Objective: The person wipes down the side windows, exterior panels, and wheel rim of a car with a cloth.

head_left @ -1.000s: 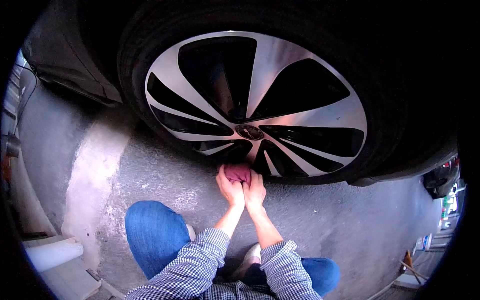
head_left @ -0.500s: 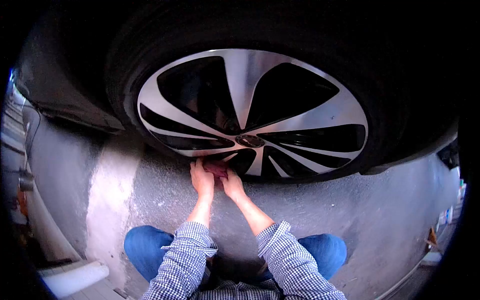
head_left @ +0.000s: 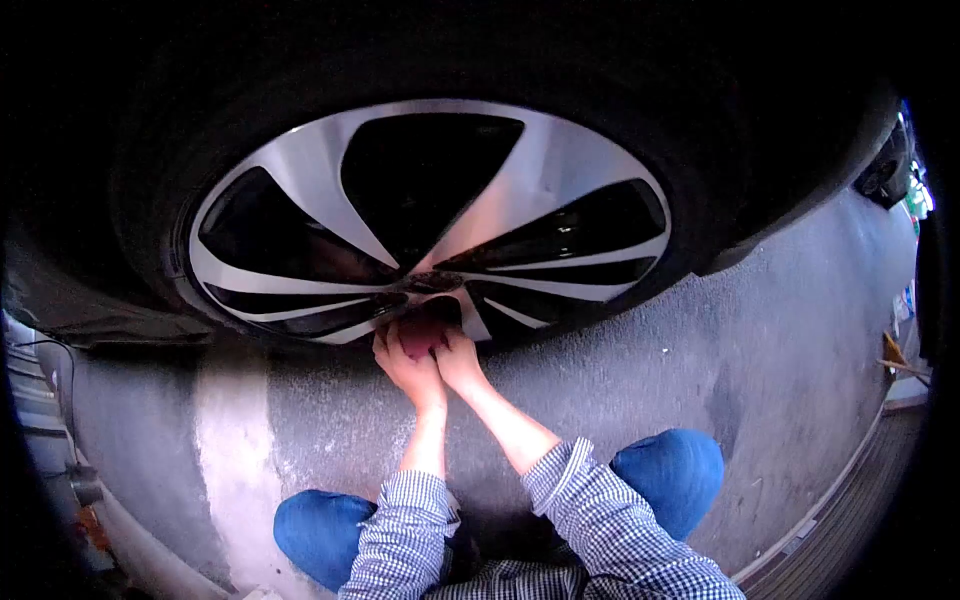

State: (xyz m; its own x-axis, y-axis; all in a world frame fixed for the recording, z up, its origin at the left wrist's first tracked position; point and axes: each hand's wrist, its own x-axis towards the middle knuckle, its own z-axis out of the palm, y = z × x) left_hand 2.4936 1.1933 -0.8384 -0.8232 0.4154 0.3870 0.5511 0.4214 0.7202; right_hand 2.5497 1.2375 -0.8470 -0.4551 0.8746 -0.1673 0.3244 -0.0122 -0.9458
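Note:
A dark red cloth [head_left: 423,337] is bunched between my two hands at the lower part of the wheel rim [head_left: 310,165]. My left hand [head_left: 408,367] grips its left side, fingers curled round it. On the cloth's right side, my right hand [head_left: 460,358] is closed too, its fingertips partly hidden. Both hands are close together just below the hub. The rim has silver spokes with black gaps between them, and a dark tyre [head_left: 155,220] surrounds it.
Grey floor [head_left: 620,380] lies under the wheel, with a pale stripe [head_left: 235,430] at the left. My bent knees in blue jeans [head_left: 672,480] are on both sides. Dark car bodywork [head_left: 90,290] extends to the left. A slatted strip [head_left: 850,510] runs along the lower right.
The view has shifted, and the wheel now appears further left. My hands with the cloth moved left from their first position and now sit nearer the hub. The spokes stand at a different angle.

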